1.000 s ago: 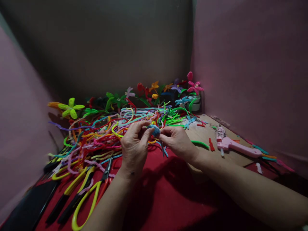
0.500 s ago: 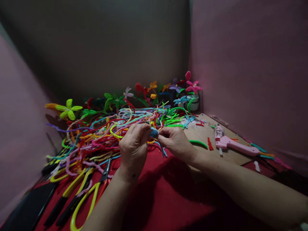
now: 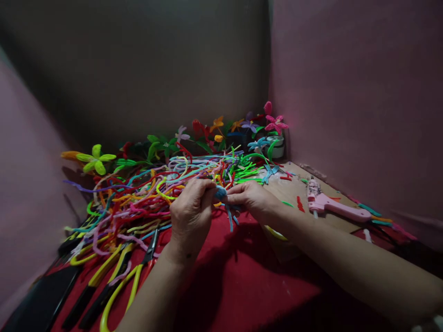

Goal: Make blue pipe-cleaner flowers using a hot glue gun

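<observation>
My left hand [image 3: 191, 213] and my right hand [image 3: 252, 200] meet over the red cloth [image 3: 242, 281], both pinched on a small blue pipe-cleaner piece [image 3: 220, 192]. Its loose blue ends [image 3: 230, 217] hang down between the hands. Just behind the hands lies a big tangle of coloured pipe cleaners [image 3: 148, 193]. Finished pipe-cleaner flowers stand along the back wall, a yellow-green flower [image 3: 94, 160] at the left and a pink flower [image 3: 275, 123] in a small white pot [image 3: 278, 146] at the right.
A pink glue gun [image 3: 332, 205] lies on the wooden board [image 3: 294, 193] at the right, among short cut bits. Yellow-handled scissors [image 3: 121, 286] and dark-handled pliers [image 3: 93, 286] lie at the lower left. Pink walls close in on both sides.
Both hands have sunk slightly and drawn closer together. The blue piece, earlier a visible loop above the fingers, is now squeezed tight between them. The view has shifted a little.
</observation>
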`<state>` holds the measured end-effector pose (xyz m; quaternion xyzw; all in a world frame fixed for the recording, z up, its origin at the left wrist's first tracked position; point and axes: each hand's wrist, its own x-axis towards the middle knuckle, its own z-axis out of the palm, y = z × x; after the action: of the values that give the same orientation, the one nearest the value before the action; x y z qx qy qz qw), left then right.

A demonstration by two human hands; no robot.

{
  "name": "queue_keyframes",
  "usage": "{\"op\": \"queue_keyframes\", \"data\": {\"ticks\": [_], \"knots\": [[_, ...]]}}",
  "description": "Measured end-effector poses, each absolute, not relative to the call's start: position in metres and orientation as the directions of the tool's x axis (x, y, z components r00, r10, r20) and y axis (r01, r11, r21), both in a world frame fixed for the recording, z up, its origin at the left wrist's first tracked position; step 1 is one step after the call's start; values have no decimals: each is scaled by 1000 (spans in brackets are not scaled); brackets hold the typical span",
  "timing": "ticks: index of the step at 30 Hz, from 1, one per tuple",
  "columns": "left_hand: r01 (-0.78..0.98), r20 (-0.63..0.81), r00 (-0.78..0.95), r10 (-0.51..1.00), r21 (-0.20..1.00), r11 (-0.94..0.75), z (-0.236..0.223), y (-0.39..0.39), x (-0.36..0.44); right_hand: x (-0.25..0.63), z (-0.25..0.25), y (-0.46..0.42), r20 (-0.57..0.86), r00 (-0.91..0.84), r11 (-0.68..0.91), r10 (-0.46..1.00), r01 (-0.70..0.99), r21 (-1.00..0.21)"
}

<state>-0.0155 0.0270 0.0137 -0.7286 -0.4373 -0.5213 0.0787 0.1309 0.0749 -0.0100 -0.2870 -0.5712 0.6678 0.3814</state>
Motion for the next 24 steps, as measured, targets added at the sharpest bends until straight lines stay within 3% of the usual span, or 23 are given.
{"op": "queue_keyframes", "data": {"ticks": [4, 12, 24], "knots": [[695, 831, 66, 553, 360, -623, 13, 27, -17, 131, -12, 78, -13, -557, -179, 831, -246, -953], [689, 816, 78, 572, 370, -623, 12, 27, -19, 130, -11, 78, -38, -531, -206, 846, -260, -943], [698, 743, 72, 666, 440, -565, 13, 26, -22, 129, -5, 71, 27, -483, -83, 875, -204, -975]]}}
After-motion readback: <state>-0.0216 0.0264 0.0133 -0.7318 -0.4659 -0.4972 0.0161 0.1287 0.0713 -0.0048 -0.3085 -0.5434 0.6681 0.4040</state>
